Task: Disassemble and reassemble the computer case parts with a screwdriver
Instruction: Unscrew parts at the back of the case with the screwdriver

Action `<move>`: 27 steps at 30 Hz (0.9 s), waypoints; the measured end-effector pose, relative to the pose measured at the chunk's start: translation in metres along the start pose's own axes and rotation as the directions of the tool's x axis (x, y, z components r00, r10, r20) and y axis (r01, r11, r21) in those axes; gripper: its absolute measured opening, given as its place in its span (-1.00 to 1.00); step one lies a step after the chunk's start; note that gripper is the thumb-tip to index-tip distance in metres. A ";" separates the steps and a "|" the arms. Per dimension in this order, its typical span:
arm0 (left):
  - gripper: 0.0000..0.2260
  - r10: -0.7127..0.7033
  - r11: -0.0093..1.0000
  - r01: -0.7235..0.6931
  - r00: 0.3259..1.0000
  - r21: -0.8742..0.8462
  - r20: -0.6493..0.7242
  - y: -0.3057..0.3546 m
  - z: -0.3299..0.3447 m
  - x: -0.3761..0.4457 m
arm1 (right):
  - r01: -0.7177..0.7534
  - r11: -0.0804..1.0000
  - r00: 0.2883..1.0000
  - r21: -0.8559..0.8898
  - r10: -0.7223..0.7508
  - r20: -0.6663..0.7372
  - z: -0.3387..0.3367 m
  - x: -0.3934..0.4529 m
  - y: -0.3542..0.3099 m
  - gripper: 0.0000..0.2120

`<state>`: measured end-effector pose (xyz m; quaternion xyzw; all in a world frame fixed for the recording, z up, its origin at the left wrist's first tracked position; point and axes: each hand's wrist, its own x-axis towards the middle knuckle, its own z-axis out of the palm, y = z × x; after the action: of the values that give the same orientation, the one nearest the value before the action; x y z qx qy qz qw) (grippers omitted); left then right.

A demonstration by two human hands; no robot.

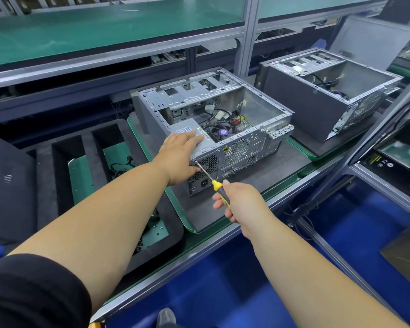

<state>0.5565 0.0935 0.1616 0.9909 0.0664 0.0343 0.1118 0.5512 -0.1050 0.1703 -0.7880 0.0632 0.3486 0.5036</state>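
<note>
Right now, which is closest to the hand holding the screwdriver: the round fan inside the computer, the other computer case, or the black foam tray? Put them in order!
From the right hand:
1. Round fan, just beyond it, inside the open computer.
2. Black foam tray, across to the left.
3. Other computer case, far back on the right.

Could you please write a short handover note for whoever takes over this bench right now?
Left hand rests flat on the power supply, steadying the open computer case.
Right hand grips the yellow-and-black screwdriver, tip at a screw on the rear panel's upper left corner.
Done: side panel is already off.
Left: whether this screw is going in or out cannot be told; a second open case waits on the right.
</note>
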 end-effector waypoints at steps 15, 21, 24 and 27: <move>-0.22 -0.005 1.000 0.005 1.000 -0.016 0.001 0.001 -0.001 -0.001 | 0.067 0.997 0.998 -0.034 -0.067 -0.005 -0.004 0.000 0.003 -0.62; -0.22 -0.005 1.000 0.005 1.000 -0.012 0.003 0.001 -0.001 -0.002 | 0.106 0.980 0.990 0.167 -0.120 0.075 0.000 0.002 0.011 -0.64; -0.22 -0.007 1.000 0.007 1.000 -0.013 0.007 0.002 -0.002 -0.002 | 0.189 0.970 0.980 0.151 -0.196 0.034 0.000 0.002 0.016 -0.83; -0.22 -0.009 1.000 0.009 1.000 -0.015 0.003 0.002 -0.002 -0.002 | 0.214 0.971 0.977 0.102 -0.212 -0.031 0.000 0.003 0.017 -0.87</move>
<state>0.5545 0.0918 0.1636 0.9898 0.0702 0.0328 0.1192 0.5453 -0.1122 0.1558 -0.7660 0.0014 0.2809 0.5782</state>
